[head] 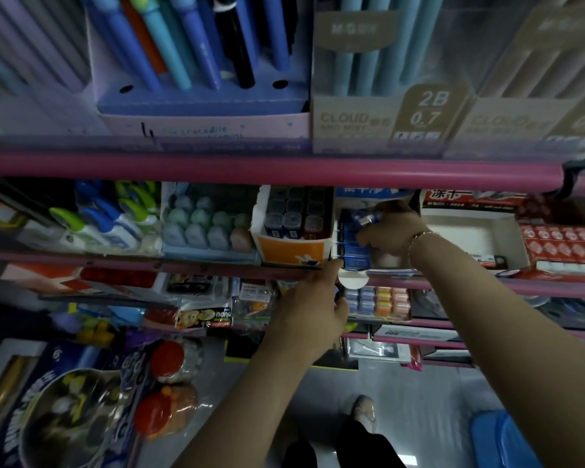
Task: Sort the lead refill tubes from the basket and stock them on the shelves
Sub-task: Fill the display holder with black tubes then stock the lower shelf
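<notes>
Both hands reach to the middle shelf [115, 256], which has a pink front rail. The right hand [390, 231] is over a white display box [352, 282] that holds blue lead refill tubes [352, 246]; these are small flat blue cases, stacked in rows one over another, each with a darker blue band. The fingers of this hand are curled, and they pinch one more blue tube with a clear, shiny end [368, 218] at the top of the stack, so the tube lies just above the others in the same box. A thin bracelet [419, 236] sits on the right wrist. The left hand [318, 298] is below, at the front of the same box: its thumb and one finger press on the white front edge near the lowest tube, and the other fingers are bent under the rail; whether they hold something I cannot tell. Just to the left of the box stands an orange and white carton [291, 251] with dark small cases. On the upper shelf stand boxes of blue pens [190, 45] and a beige box marked 2B 0.7 [429, 109]. A blue basket [507, 440] is on the floor at the lower right, only partly in view.
</notes>
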### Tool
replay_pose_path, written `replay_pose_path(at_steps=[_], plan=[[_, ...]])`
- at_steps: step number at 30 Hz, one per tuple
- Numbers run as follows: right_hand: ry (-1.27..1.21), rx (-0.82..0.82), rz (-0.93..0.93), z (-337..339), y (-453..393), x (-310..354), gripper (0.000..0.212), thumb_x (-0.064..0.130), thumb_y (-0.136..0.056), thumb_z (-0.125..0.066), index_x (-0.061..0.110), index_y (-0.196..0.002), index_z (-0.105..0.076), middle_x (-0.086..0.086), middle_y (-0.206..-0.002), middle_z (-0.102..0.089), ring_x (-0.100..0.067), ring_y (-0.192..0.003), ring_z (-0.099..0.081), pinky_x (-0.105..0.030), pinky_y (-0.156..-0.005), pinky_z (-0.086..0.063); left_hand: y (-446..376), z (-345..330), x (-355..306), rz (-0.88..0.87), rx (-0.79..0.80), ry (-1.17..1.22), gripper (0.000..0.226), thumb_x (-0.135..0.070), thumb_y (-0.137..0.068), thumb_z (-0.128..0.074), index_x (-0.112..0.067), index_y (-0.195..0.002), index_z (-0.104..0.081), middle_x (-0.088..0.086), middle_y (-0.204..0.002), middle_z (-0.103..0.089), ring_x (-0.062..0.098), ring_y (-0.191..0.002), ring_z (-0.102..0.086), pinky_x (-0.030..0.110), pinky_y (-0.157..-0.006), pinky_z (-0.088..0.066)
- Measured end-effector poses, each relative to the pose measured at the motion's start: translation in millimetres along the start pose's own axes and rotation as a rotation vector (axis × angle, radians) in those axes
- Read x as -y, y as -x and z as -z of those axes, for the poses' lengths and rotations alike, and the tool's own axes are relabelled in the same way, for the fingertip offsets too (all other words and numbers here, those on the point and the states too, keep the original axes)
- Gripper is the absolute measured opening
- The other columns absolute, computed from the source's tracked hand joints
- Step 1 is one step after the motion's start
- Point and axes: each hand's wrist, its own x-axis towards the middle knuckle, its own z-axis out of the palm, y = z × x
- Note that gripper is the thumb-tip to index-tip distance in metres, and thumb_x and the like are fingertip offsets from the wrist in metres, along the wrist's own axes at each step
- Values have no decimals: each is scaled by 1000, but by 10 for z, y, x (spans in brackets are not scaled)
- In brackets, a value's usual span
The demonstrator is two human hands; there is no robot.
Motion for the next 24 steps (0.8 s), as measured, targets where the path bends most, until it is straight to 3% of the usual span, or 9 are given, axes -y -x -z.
replay_pose_path(at_steps=[2,4,5,7,12,16,19,23,24], plan=[[-18,6,-8,4,-31,10,12,14,-84,-59,12,-96,-57,-9,-100,-61,-16,-82,-56,-19,-64,-45,-10,-5,-3,13,-8,27,51,-32,-92,-53,-32,-139,-33,0,-117,-61,17,-100,-60,23,-72,-42],[34,20,-27,15,-62,9,17,18,-88,-54,21,-105,-54,-11,-125,-53,-24,-116,-49,-26,-94,-38,-20,-6,-13,32,-12,75,50,-31,-92,-55,-31,-138,-37,0,-115,-63,14,-96,-61,20,-73,-44],[36,16,-7,7,-68,0,10,19,-89,-53,27,-92,-47,-8,-122,-51,-25,-121,-45,-22,-99,-33,-24,2,-25,46,-8,116,50,-30,-92,-56,-31,-138,-39,0,-113,-63,13,-92,-60,19,-72,-44],[18,-1,42,-14,-56,-2,22,17,-87,-55,25,-74,-39,-1,-99,-50,-21,-100,-53,-11,-87,-38,-19,13,-55,66,-20,254,47,-27,-92,-57,-32,-136,-43,0,-110,-63,10,-82,-57,18,-69,-46],[33,-356,301,65,222,-106,19,12,-82,-65,8,-101,-63,-12,-103,-64,-26,-94,-57,-25,-77,-39,-46,104,-247,187,-155,752,13,-30,-89,-63,-32,-102,-62,-1,-74,-65,9,-52,-56,26,-47,-48],[-244,-58,429,260,638,-165,14,15,-71,-76,14,-82,-66,1,-77,-66,-11,-68,-57,-18,-61,-42,-102,191,-430,271,-99,1000,12,-45,-85,-63,-38,-94,-67,-13,-79,-69,7,-48,-56,28,-48,-48],[-328,3,434,305,834,-215,16,14,-69,-79,18,-79,-67,5,-75,-68,-4,-66,-60,-13,-63,-45,-125,168,-532,257,-93,1031,10,-39,-87,-64,-31,-89,-69,-11,-74,-67,9,-51,-56,28,-50,-46],[-681,141,356,409,930,-347,17,16,-72,-76,5,-83,-69,-10,-68,-71,-36,-64,-64,-40,-63,-52,-160,158,-630,424,-67,1250,13,-37,-86,-66,-25,-83,-70,-4,-73,-67,8,-51,-55,23,-48,-44],[-779,167,322,437,922,-404,21,20,-71,-75,4,-82,-69,-13,-66,-70,-35,-58,-63,-36,-57,-51,-168,156,-662,474,-45,1353,16,-36,-85,-67,-21,-85,-69,-2,-72,-66,8,-47,-53,20,-44,-42]])
